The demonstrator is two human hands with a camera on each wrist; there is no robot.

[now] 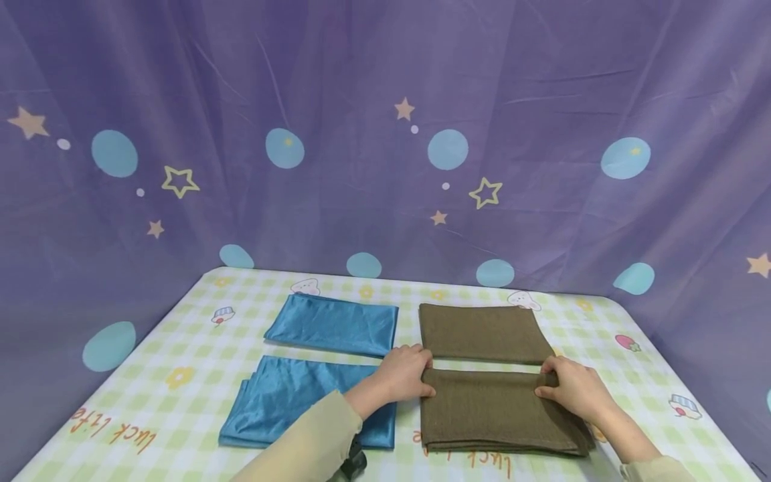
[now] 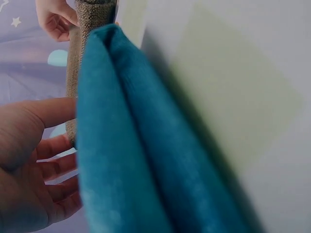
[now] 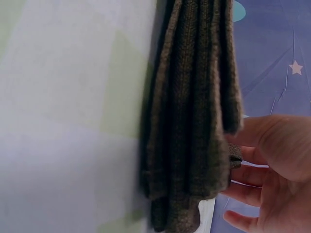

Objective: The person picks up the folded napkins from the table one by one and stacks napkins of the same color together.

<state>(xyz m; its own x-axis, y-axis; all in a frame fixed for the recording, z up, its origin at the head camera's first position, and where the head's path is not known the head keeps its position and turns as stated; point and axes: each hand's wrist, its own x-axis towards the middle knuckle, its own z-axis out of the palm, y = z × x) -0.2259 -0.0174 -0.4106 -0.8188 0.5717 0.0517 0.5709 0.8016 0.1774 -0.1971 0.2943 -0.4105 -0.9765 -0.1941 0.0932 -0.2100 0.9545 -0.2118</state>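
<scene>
Two folded brown cloths lie on the right, one behind the other. My left hand (image 1: 405, 375) pinches the far left corner of the near brown cloth (image 1: 482, 412), thumb on top and fingers at its far edge. At the far right corner of that same cloth, my right hand (image 1: 575, 387) pinches the fabric. The layered edge of the brown cloth (image 3: 187, 121) fills the middle of the right wrist view, with the right hand (image 3: 277, 170) behind it. In the left wrist view, a teal cloth (image 2: 116, 136) partly hides the left hand's (image 2: 34, 155) fingertips.
A folded far brown cloth (image 1: 482, 333) lies just beyond the near one. To the left lie a far teal cloth (image 1: 337, 323) and a near teal cloth (image 1: 301, 388), partly under the left forearm. A checked tablecloth (image 1: 199, 341) covers the table; a purple curtain (image 1: 361, 80) hangs behind.
</scene>
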